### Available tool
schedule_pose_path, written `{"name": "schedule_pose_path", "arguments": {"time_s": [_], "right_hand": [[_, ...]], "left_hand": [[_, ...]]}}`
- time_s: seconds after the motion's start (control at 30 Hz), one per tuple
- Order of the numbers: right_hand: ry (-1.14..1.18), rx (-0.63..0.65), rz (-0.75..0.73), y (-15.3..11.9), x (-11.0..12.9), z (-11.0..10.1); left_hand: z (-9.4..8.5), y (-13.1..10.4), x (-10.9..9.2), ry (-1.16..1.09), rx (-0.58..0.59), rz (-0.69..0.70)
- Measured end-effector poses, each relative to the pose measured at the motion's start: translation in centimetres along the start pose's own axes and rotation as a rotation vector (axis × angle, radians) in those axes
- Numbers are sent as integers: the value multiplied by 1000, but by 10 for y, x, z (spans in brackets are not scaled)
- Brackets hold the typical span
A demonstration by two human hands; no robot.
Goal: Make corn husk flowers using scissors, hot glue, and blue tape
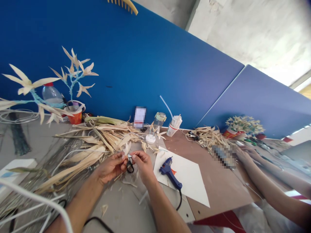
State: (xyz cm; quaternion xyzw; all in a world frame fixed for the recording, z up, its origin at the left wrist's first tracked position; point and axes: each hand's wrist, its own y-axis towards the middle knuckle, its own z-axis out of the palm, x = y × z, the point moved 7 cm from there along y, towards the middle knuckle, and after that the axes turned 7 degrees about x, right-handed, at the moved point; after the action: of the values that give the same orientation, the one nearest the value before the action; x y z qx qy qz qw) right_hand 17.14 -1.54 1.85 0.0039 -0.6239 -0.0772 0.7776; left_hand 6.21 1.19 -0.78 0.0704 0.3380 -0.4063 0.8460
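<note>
In the head view my left hand [113,165] is closed, its fingertips pinching the base of a pale husk petal [127,148]. Close beside it, my right hand [143,162] has thumb and fingers pressed together at the same spot; what they pinch is too small to make out. Between the hands appear scissors [130,167] with black handles; I cannot tell whether they lie on the table or are touched. A blue glue gun [170,173] lies on a white sheet [194,184] to the right. Dry corn husks [85,158] are heaped behind my left hand.
Husk flowers on blue-wrapped stems [73,77] rise from a red cup [74,116] at left. A phone [140,116], a jar [159,119] and a white cup [173,126] stand along the blue partition [145,64]. A white cable [36,195] crosses front left. Another person's arms [264,181] reach in at right.
</note>
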Motion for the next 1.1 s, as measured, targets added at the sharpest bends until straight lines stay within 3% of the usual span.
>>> {"name": "schedule_pose_path", "arguments": {"time_s": [0.23, 0.43, 1.1], "right_hand": [[71, -6, 85, -1, -12, 6], [92, 13, 116, 1, -20, 9], [-23, -80, 49, 2, -19, 3]], "left_hand": [[-1, -1, -2, 32, -35, 33], [7, -1, -1, 193, -46, 68], [0, 1, -4, 442, -109, 137]]}}
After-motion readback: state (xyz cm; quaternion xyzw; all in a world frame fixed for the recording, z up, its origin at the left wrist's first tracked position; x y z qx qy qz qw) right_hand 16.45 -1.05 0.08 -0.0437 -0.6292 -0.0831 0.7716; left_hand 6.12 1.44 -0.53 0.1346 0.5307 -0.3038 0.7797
